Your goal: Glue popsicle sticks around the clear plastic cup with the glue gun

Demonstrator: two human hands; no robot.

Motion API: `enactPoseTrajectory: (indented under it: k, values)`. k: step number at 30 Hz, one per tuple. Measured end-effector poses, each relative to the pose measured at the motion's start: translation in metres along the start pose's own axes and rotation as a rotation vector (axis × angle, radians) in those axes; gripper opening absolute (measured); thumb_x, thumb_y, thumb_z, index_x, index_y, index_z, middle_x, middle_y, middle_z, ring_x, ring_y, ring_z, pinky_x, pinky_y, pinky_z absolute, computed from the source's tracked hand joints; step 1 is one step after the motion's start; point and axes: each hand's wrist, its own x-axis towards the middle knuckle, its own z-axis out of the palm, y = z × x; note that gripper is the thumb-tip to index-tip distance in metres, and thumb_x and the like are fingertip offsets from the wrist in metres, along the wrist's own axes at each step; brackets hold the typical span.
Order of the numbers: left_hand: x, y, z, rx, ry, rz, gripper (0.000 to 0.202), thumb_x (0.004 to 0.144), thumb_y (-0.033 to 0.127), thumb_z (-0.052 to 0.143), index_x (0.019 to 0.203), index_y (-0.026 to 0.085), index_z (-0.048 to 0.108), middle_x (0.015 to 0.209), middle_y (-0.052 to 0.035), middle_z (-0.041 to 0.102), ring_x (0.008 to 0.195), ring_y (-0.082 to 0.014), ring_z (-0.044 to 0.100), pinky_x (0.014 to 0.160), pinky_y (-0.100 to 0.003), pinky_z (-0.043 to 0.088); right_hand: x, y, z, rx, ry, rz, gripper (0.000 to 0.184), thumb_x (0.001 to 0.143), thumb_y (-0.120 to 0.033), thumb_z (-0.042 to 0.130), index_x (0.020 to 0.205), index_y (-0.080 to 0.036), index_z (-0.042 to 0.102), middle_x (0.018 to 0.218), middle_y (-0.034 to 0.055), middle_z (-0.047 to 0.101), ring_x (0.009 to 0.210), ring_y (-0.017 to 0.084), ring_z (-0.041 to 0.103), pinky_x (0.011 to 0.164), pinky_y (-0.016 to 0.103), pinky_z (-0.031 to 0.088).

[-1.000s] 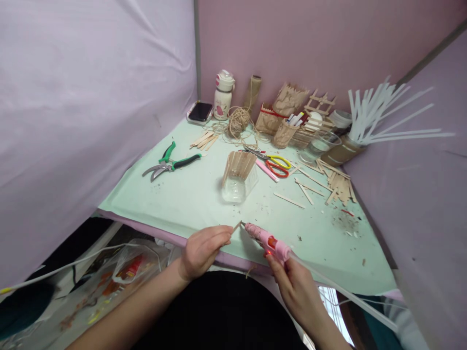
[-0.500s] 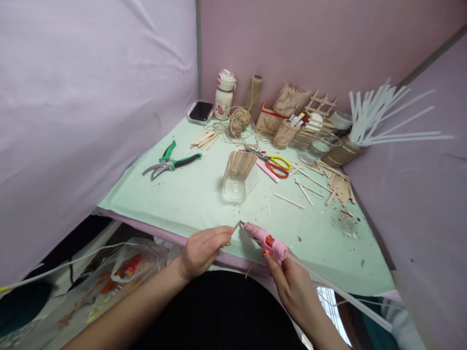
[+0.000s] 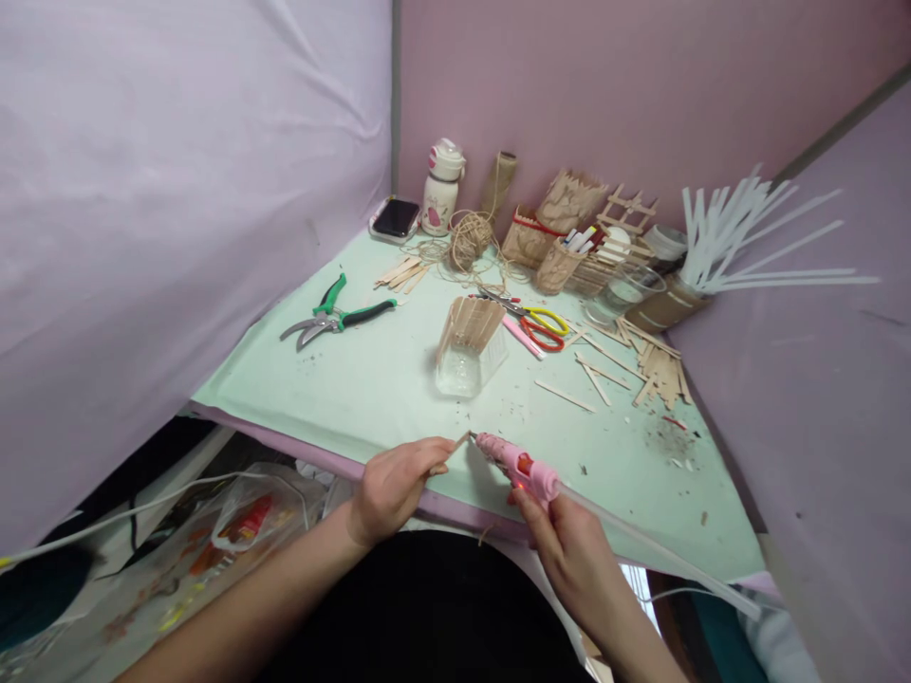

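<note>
My left hand (image 3: 399,484) pinches a short wooden craft stick (image 3: 462,442) near the table's front edge. My right hand (image 3: 566,541) is wrapped round a pink hot glue gun (image 3: 519,465), with a long clear glue stick (image 3: 661,545) trailing out of its back. The gun's nozzle meets, or nearly meets, the free end of the craft stick; which one I cannot tell. Just beyond both hands stands a clear plastic container (image 3: 459,372) with craft sticks lining its far side (image 3: 471,324).
Green-handled pruning shears (image 3: 331,318) lie at left. Scissors (image 3: 545,325), a pink pen (image 3: 523,337) and loose craft sticks (image 3: 661,370) lie to the right. At the back are a twine ball (image 3: 470,239), bottle (image 3: 441,190), phone (image 3: 396,219) and a holder of white glue sticks (image 3: 669,299).
The view has shifted very slightly. Both hands keep almost the same pose, with the glue gun's nozzle still at the end of the craft stick.
</note>
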Motion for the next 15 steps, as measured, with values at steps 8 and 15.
enactPoseTrajectory:
  k: [8, 15]
  values:
    - [-0.001, 0.0004, 0.0007, 0.023, 0.005, -0.005, 0.036, 0.087, -0.004, 0.046, 0.117, 0.015, 0.057, 0.108, -0.0122, 0.072, 0.106, -0.0167, 0.067, 0.09, -0.028, 0.057, 0.0043, -0.0025, -0.0062, -0.036, -0.102, 0.048, 0.04, 0.098, -0.046, 0.04, 0.092, -0.023, 0.072, 0.055, 0.0015, 0.062, 0.055, 0.021, 0.064, 0.054, 0.027, 0.048]
    - [0.0018, 0.0007, 0.0006, 0.02, 0.015, -0.002, 0.034, 0.087, -0.004, 0.047, 0.114, 0.014, 0.058, 0.106, -0.012, 0.072, 0.104, -0.0165, 0.068, 0.09, -0.026, 0.057, 0.0059, -0.0045, -0.007, -0.058, -0.142, 0.146, 0.047, 0.098, -0.051, 0.036, 0.092, -0.02, 0.071, 0.051, 0.0006, 0.058, 0.049, 0.019, 0.059, 0.053, 0.027, 0.045]
